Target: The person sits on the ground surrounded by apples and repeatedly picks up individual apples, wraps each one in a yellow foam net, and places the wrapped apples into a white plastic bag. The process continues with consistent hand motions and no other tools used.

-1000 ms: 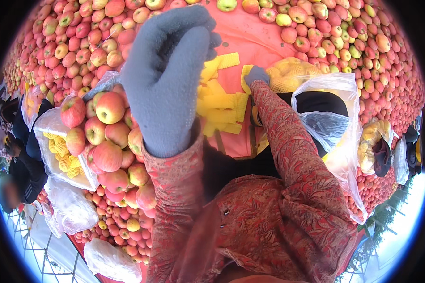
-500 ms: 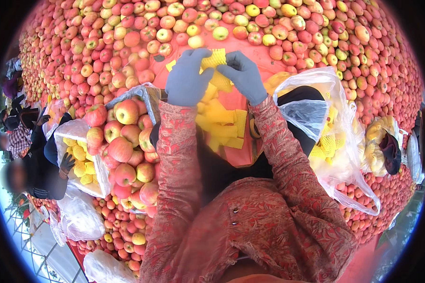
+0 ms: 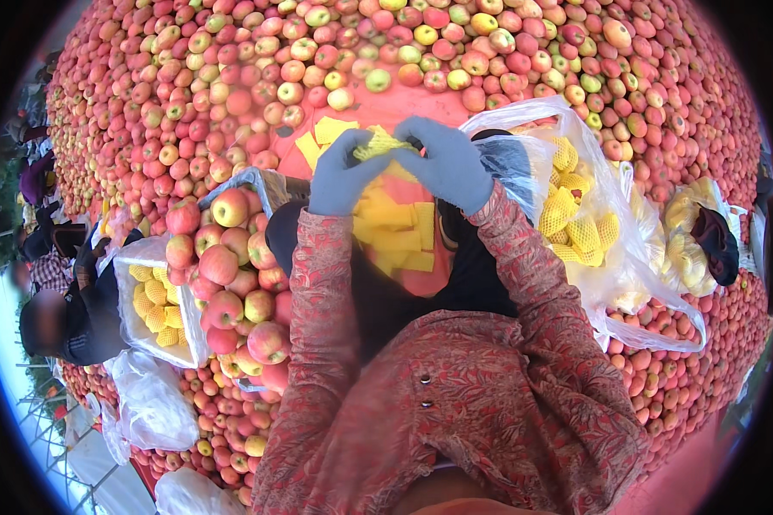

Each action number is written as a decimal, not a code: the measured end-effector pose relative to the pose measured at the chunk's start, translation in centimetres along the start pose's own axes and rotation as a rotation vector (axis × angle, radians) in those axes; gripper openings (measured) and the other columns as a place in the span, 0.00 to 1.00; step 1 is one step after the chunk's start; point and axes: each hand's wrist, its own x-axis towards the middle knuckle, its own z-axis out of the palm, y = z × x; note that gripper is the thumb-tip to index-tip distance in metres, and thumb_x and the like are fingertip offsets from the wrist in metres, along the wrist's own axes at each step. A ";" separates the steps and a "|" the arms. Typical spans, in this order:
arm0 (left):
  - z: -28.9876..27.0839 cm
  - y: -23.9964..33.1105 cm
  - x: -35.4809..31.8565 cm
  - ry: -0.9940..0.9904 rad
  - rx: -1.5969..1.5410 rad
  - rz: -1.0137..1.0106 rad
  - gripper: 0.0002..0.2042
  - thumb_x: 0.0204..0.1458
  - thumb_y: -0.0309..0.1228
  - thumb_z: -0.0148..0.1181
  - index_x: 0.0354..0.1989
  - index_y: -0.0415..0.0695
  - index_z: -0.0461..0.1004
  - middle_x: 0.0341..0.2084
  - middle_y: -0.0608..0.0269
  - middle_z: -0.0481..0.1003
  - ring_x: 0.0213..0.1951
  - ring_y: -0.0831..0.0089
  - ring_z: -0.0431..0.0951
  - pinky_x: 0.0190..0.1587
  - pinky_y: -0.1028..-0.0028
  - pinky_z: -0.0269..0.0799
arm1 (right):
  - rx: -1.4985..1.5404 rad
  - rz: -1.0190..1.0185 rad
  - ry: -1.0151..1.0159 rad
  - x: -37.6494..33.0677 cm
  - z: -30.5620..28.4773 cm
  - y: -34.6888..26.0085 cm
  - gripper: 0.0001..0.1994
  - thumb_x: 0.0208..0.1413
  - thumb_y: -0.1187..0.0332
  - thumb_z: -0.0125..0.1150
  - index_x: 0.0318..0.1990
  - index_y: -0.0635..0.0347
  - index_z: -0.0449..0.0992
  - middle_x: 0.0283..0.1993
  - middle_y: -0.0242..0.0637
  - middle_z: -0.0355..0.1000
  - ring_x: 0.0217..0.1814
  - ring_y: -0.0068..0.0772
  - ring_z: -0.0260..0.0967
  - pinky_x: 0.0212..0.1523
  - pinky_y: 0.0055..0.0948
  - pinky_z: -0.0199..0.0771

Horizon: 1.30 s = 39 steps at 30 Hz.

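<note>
My left hand (image 3: 342, 178) and my right hand (image 3: 451, 163), both in grey-blue gloves, come together in front of me. Between them they grip a yellow foam net sleeve (image 3: 378, 142), fingers curled round its two sides. Whether an apple sits inside it is hidden by my fingers. Below and behind the hands lies a heap of flat yellow foam sleeves (image 3: 393, 230) on a red surface. Big red-yellow apples (image 3: 223, 264) fill a crate to the left of my left forearm. On the right, an open clear plastic bag (image 3: 551, 110) holds net-wrapped fruit (image 3: 567, 215).
Loose apples (image 3: 197, 112) are piled all around, far and near. At left a person (image 3: 77, 313) in dark clothes is beside a white-lined box (image 3: 199, 343) of wrapped fruit. Crumpled plastic bags (image 3: 153, 402) lie at lower left. Another bag with dark cloth (image 3: 715, 245) stands far right.
Both hands have come down towards me with the foam sleeve, which is now bunched between them instead of held up. The view has shifted slightly, showing more inside the right-hand bag.
</note>
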 end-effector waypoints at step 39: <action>-0.8 3.0 9.7 0.217 -0.393 -0.163 0.18 0.51 0.30 0.56 0.47 0.31 0.66 0.39 0.53 0.73 0.38 0.67 0.76 0.40 0.71 0.74 | 0.431 0.430 -0.571 13.0 2.4 21.6 0.11 0.54 0.64 0.56 0.41 0.59 0.70 0.38 0.34 0.72 0.41 0.26 0.69 0.43 0.27 0.69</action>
